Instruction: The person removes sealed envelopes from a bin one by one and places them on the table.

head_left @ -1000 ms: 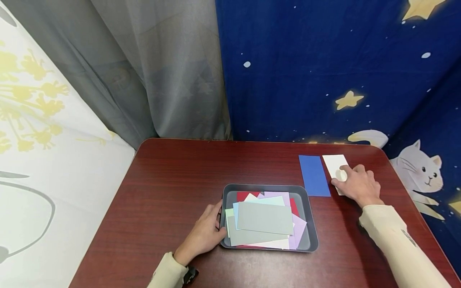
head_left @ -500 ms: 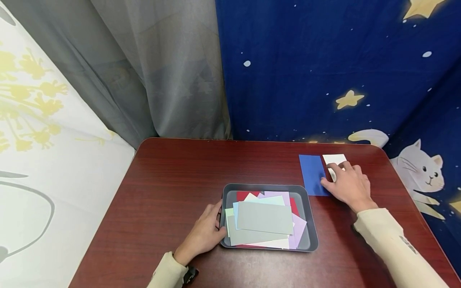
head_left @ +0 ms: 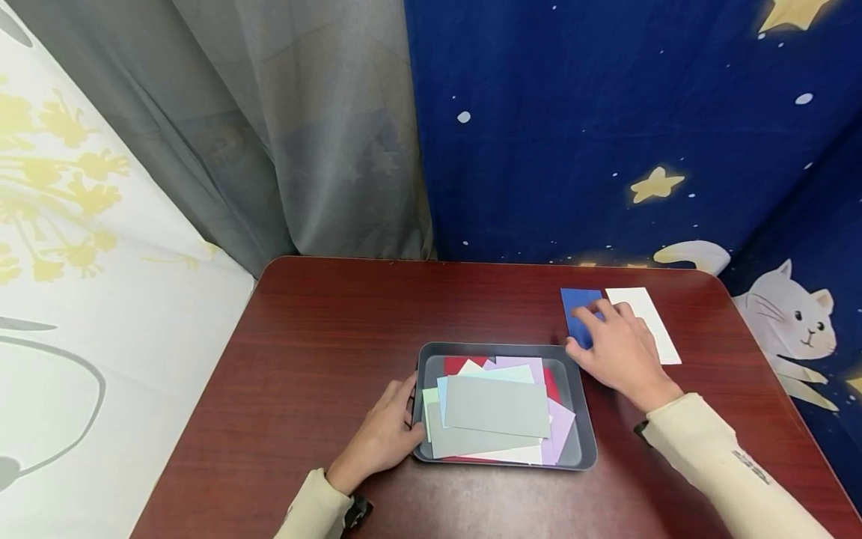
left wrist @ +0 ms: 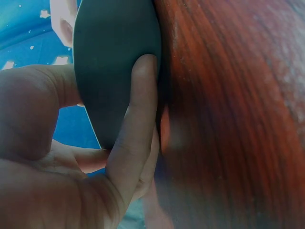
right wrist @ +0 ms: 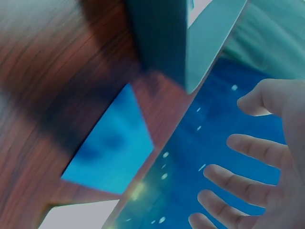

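Note:
My left hand (head_left: 378, 430) grips the left edge of a dark grey tray (head_left: 584, 404), with fingers (left wrist: 140, 105) along its outer wall and the thumb over the rim. Several coloured cards lie loosely heaped in the tray, a grey card (head_left: 498, 406) on top. My right hand (head_left: 619, 348) hovers over a blue card (head_left: 578, 299) behind the tray's right corner. Its fingers are spread and slightly bent, holding nothing; in the right wrist view they stand apart from the blue card (right wrist: 112, 148). A white card (head_left: 653, 318) lies to the right of the blue one, partly covered by the hand.
The dark red wooden table (head_left: 303, 337) carries the tray and both loose cards. Behind it hang a grey curtain (head_left: 337, 150) and a blue starry curtain (head_left: 539, 150). A white patterned cloth (head_left: 101, 299) hangs at the left.
My right hand has moved left from the white card to above the blue card, its fingers spreading. Both cards stay on the table. The left hand and the tray have not moved.

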Available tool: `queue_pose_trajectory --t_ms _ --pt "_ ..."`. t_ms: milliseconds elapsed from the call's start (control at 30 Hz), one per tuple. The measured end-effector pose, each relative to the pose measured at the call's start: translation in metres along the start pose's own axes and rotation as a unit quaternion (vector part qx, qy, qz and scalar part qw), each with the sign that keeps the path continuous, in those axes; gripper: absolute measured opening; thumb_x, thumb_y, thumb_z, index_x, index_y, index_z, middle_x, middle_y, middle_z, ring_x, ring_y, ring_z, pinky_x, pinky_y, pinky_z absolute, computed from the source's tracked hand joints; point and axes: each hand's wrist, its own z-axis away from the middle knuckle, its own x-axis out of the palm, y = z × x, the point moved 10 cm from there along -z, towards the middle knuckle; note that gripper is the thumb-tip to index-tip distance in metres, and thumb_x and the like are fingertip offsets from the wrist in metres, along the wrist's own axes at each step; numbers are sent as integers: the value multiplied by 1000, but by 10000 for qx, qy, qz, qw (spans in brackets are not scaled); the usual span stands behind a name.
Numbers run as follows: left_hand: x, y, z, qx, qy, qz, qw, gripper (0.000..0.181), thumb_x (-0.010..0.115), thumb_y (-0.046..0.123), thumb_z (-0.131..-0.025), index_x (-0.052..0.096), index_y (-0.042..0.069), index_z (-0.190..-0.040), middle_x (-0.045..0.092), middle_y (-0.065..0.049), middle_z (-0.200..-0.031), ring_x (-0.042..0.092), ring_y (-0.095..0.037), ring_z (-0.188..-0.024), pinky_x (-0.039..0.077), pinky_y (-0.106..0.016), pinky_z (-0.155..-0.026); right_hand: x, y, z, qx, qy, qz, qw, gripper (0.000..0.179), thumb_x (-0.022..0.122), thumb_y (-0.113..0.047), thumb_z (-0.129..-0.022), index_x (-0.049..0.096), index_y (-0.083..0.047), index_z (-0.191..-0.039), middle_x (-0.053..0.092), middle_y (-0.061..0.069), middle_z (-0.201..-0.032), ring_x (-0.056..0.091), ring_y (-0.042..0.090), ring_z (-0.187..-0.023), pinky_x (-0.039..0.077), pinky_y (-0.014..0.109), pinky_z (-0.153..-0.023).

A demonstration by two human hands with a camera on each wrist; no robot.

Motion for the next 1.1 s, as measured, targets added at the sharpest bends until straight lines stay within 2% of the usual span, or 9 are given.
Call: queue_pose_trajectory --t_ms 200,367,700,867,1000,1100 --pt "-1 1 0 -10 -2 14 10000 84 72 1 -91 39 0 -168 56 -10 -130 58 -7 -83 53 -27 -66 -2 -34 1 -491 23 -142 9987 43 78 -29 -90 76 -9 -129 68 20 -120 60 46 -107 55 60 -79" --pt "0 1 0 0 6 19 10000 84 72 1 -91 39 0 -167 56 -11 -130 58 -7 -83 53 -27 -66 3 -58 3 -792 -159 -201 9965 45 80 -29 -89 76 -12 -130 69 15 -122 61 41 -106 54 55 -81" --pt "-1 1 -1 34 45 40 10000 84 72 0 -90 40 0 -167 56 -11 -129 58 -8 -83 53 -27 -67 18 -98 12 -1392 -461 -344 9886 49 87 -28 -87 77 -12 -132 70 11 -123 62 36 -114 57 54 -86" --pt "0 1 -1 49 52 22 10000 84 72 0 -90 40 0 -167 56 -10 -127 58 -8 -83 52 -27 -66 31 -119 19 -1757 -1062 -404 9779 56 91 -30 -86 75 -16 -137 70 11 -131 64 34 -116 61 52 -85" --pt "0 1 -1 61 69 9 10000 84 72 1 -90 40 0 -167 56 -9 -125 58 -7 -83 52 -27 -67 45 -133 27 -1872 -1737 -543 9653 66 93 -33 -83 71 -23 -144 65 14 -145 63 39 -126 61 61 -88" --pt "0 1 0 72 78 3 9999 84 72 1 -89 40 -1 -167 56 -9 -125 58 -8 -83 52 -27 -67 52 -142 33 -1962 -2011 -592 9579 73 94 -35 -81 69 -28 -148 61 15 -153 60 42 -133 60 65 -89"
